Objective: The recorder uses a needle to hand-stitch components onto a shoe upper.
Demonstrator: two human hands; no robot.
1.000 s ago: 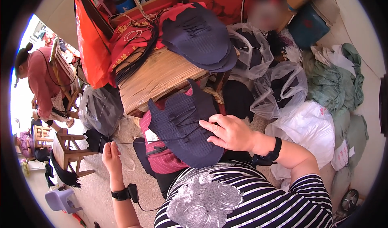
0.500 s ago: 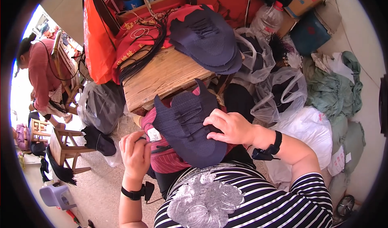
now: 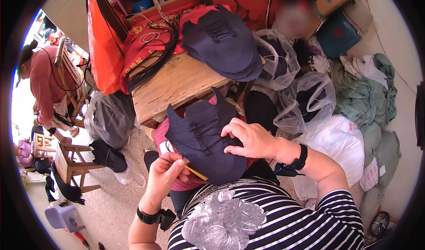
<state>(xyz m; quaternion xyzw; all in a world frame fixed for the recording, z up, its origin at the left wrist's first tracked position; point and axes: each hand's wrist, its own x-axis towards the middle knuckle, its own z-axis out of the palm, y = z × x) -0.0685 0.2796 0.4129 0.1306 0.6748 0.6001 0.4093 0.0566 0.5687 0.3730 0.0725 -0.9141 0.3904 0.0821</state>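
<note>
A navy textured shoe upper (image 3: 206, 137), laced with dark cords across its middle, lies over my lap. My left hand (image 3: 166, 172) is closed on a thin tool with a yellow handle (image 3: 196, 173), held over the upper's left edge. On the right side of the upper, my right hand (image 3: 252, 139) has its fingers curled in, thumb below them. A dark cord from the lacing runs up to these fingertips, which seem to pinch it; its end is hidden.
A wooden stool (image 3: 168, 86) ahead of me bears a stack of navy uppers (image 3: 223, 44) and a bundle of black cords (image 3: 166, 59). Plastic bags (image 3: 305, 104) lie to the right. Leftward are a wooden chair (image 3: 71, 163) and a seated person (image 3: 46, 79).
My left hand has moved right and toward me, to the upper's edge, and the yellow handle now shows. The right hand stays almost in place.
</note>
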